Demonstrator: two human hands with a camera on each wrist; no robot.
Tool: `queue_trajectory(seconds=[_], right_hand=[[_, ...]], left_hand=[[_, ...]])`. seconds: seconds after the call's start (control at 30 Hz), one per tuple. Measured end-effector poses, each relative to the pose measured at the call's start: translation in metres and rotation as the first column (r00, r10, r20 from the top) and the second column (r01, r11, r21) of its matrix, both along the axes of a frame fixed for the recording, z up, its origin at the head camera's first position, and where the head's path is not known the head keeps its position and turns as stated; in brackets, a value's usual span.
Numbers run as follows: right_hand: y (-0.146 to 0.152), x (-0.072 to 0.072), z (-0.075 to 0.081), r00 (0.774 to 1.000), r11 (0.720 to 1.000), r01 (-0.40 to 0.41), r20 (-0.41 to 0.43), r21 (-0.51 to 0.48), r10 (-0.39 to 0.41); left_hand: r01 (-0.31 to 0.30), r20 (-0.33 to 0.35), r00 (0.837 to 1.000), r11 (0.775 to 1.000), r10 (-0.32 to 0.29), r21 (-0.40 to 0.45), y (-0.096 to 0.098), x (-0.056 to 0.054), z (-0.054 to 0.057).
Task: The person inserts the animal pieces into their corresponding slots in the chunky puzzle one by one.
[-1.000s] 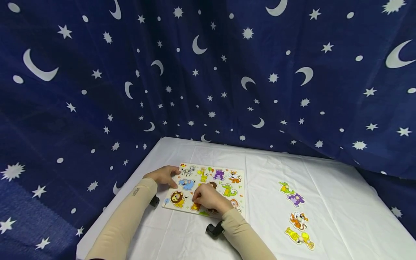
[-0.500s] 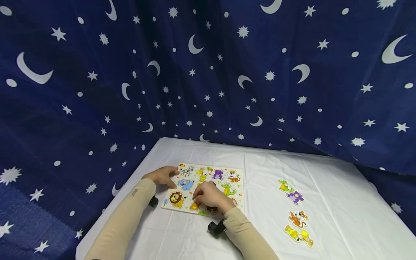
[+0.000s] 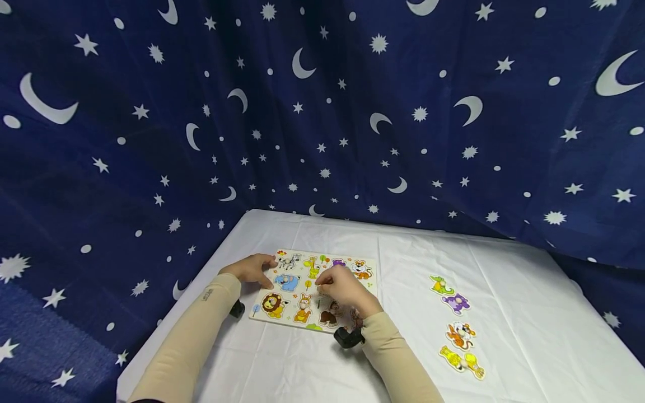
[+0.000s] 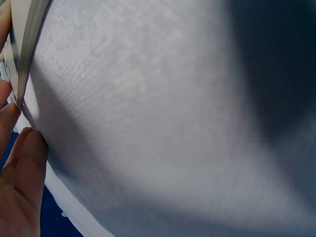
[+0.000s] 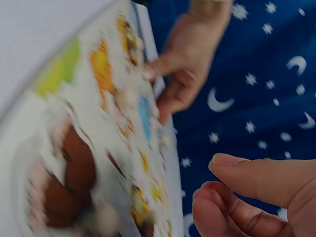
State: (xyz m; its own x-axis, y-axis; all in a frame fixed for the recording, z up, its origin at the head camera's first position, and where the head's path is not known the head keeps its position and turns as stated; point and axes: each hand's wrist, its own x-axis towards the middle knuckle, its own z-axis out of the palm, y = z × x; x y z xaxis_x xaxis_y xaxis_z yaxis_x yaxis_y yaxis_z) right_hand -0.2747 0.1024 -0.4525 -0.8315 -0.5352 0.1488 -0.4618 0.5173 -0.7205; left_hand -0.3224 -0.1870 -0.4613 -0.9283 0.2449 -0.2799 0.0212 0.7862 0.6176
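Observation:
A wooden animal puzzle board (image 3: 290,319) lies flat on the white cloth. My left hand (image 3: 250,270) rests along its left edge, thumb and fingers spread at the rim; in the left wrist view its fingertips meet the board's side. My right hand (image 3: 347,288) hovers above the board's middle right, and the right wrist view shows thumb and fingertips loosely bent with nothing between them. The kangaroo piece (image 3: 303,309) sits in the bottom row beside the lion (image 3: 272,306). A blue elephant (image 3: 287,282) lies above the lion. Part of the board's right side is hidden by my right hand.
To the board's right lie loose knobbed pieces: a crocodile (image 3: 441,285), a purple one (image 3: 456,303), a tiger (image 3: 460,335) and a giraffe (image 3: 462,361). A dark blue curtain (image 3: 322,112) with moons and stars hangs behind the table.
My right hand has let go of the kangaroo piece and moved up and to the right, uncovering it. My left hand stays at the board's edge.

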Motion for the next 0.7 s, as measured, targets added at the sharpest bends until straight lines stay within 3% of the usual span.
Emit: queue_trajectory(seconds=[0.27,0.47,0.7], right_hand=[[0.036,-0.012,0.011,0.994,0.991,0.113,0.017,-0.073,-0.112],[0.063,-0.02,0.016,0.966,0.962,0.256,0.064,-0.099,-0.25],[0.099,-0.027,0.018,0.94,0.927,0.342,0.059,-0.155,-0.337]], left_hand=[[-0.007,-0.009,1.0,1.0,0.007,-0.004,0.001,0.0,-0.001],[0.002,-0.006,1.0,1.0,-0.002,0.002,0.0,-0.001,-0.002],[-0.007,-0.006,1.0,1.0,0.007,0.011,-0.003,-0.003,-0.006]])
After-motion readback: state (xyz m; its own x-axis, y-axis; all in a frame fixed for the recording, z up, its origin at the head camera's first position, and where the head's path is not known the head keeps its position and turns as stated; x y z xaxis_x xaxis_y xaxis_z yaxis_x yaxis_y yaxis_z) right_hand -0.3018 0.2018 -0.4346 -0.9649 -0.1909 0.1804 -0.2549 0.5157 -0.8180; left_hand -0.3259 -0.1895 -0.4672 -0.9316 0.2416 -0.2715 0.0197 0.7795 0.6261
